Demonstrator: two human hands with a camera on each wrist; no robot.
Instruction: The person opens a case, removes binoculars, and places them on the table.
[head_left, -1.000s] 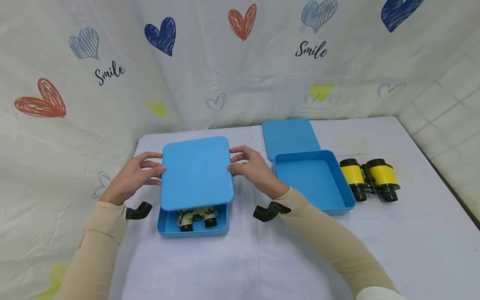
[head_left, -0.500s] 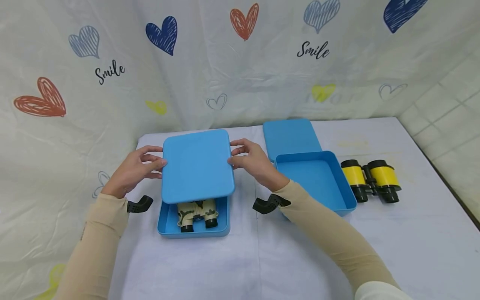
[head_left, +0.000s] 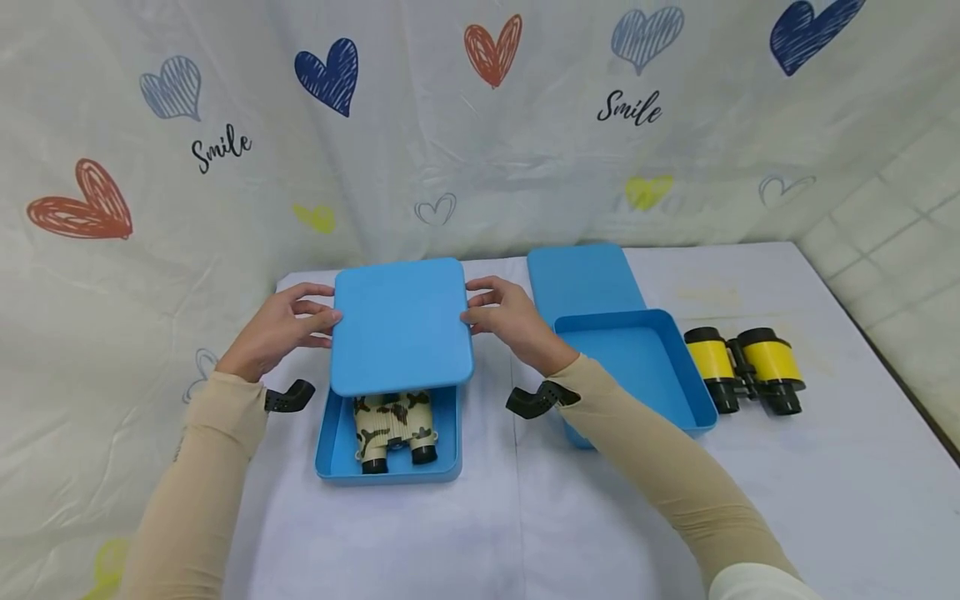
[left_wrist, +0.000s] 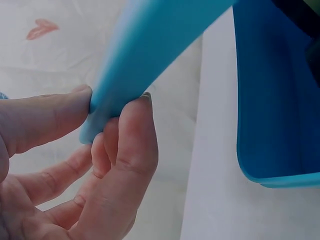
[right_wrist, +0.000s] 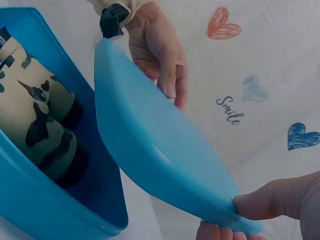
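Note:
A light blue box lid [head_left: 401, 325] is raised between my two hands and tilted over the left blue box [head_left: 336, 446]. My left hand [head_left: 287, 327] pinches its left edge; in the left wrist view the thumb lies on one face of the lid [left_wrist: 135, 55] and the fingers on the other. My right hand [head_left: 513, 321] pinches the opposite edge, thumb on top and fingertips beneath. Camouflage-patterned binoculars [head_left: 393, 425] lie inside the box, with their far end hidden behind the lid in the head view. The right wrist view shows these binoculars [right_wrist: 45, 115] close to the box wall.
To the right stands a second blue box [head_left: 626, 354] without its lid on. Behind it lies another blue lid [head_left: 583, 279]. Black and yellow binoculars [head_left: 772, 362] rest right of that box. A curtain [head_left: 420, 125] with printed hearts hangs behind the white-covered table [head_left: 480, 542].
Both hands have lifted the lid a little further up and back from the left box. More of the camouflage binoculars shows now.

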